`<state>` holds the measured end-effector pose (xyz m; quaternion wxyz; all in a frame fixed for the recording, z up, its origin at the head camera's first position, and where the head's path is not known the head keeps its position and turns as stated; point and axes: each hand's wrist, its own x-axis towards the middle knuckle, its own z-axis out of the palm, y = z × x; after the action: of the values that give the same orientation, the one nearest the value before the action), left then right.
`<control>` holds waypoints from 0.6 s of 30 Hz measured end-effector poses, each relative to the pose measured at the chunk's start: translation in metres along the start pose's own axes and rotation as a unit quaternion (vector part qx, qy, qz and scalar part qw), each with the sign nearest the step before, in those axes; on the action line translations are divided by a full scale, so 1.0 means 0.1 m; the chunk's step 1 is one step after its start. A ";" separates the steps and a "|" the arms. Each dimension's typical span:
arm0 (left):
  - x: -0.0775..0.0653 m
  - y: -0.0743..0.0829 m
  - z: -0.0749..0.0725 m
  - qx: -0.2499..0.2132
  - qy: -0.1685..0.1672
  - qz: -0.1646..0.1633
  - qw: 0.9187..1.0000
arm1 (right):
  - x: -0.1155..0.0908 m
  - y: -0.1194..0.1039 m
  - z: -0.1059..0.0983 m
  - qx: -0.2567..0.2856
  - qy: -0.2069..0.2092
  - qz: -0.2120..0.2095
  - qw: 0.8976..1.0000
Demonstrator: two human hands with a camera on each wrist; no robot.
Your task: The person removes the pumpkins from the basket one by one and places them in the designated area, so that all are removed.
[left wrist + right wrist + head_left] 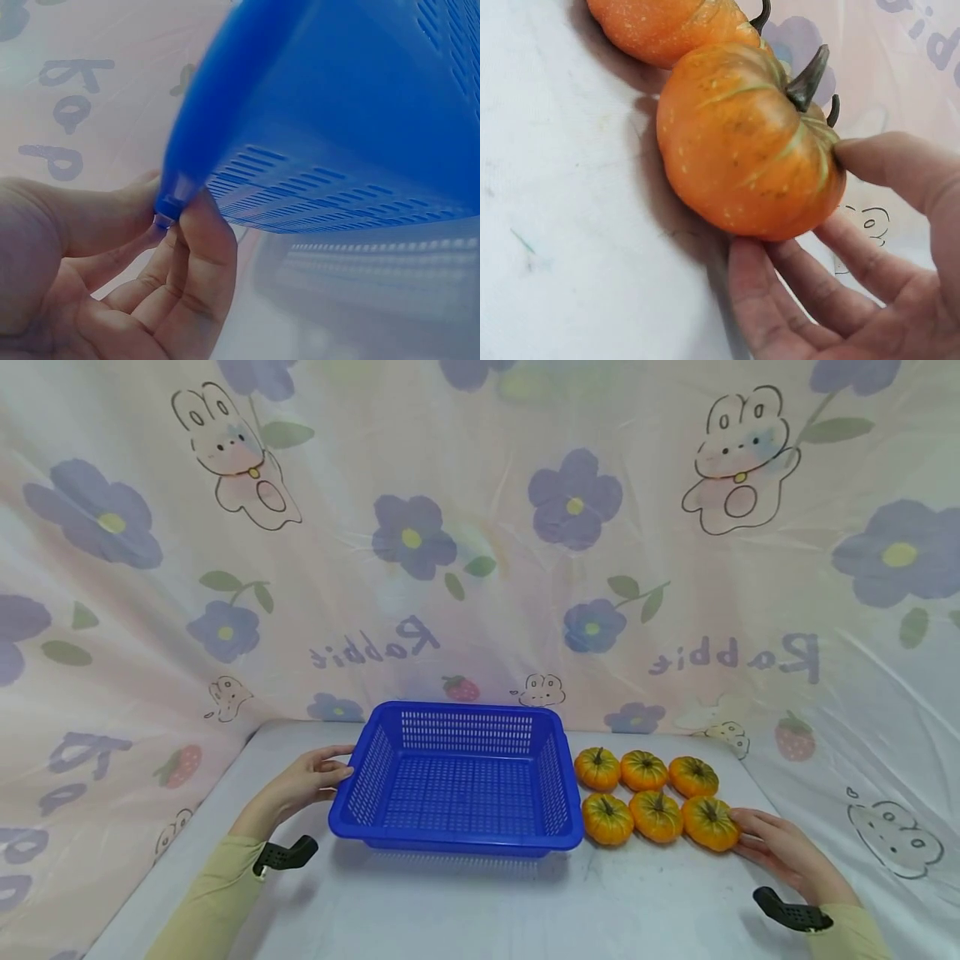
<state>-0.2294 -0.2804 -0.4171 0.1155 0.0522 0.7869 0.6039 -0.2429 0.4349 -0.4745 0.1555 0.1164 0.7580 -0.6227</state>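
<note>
A blue plastic basket point(457, 842) with slotted walls stands on the table, and nothing lies inside it. My left hand point(311, 781) is at its left side, pinching the rim point(202, 127) between thumb and curled fingers in the left wrist view. To the basket's right sit several small orange pumpkins in two rows. My right hand point(783, 852) holds the front-right pumpkin point(711, 823). In the right wrist view, the thumb touches that pumpkin point(742, 150) near its stem side and the fingers curve against its lower side.
Beside the held one are a front-middle pumpkin point(657, 817) and a front-left pumpkin point(607, 819), close to the basket wall. Behind them stands the back row, including a back-right pumpkin point(693, 777). A printed cloth point(480, 602) hangs behind the white table point(465, 910).
</note>
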 end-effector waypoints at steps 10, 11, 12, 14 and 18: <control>0.00 -0.03 -0.01 -0.007 -0.005 0.004 1.000 | -0.03 -0.03 0.00 -0.027 0.010 0.010 1.000; 0.00 -0.03 -0.01 -0.010 -0.004 0.002 1.000 | -0.03 -0.03 0.00 -0.035 0.010 0.008 0.999; 0.00 -0.04 -0.01 -0.011 -0.004 0.001 1.000 | -0.04 -0.03 0.00 -0.039 0.009 0.006 0.999; 0.01 -0.05 0.00 -0.008 0.000 -0.001 1.000 | -0.04 -0.03 0.01 -0.044 0.007 0.003 0.999; 0.02 -0.06 0.01 0.000 0.010 -0.002 1.000 | -0.02 -0.03 0.01 -0.019 0.007 0.012 1.000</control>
<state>-0.2307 -0.2803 -0.4239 0.1082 0.0446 0.7883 0.6040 -0.2421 0.4330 -0.4708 0.1598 0.1271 0.7694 -0.6053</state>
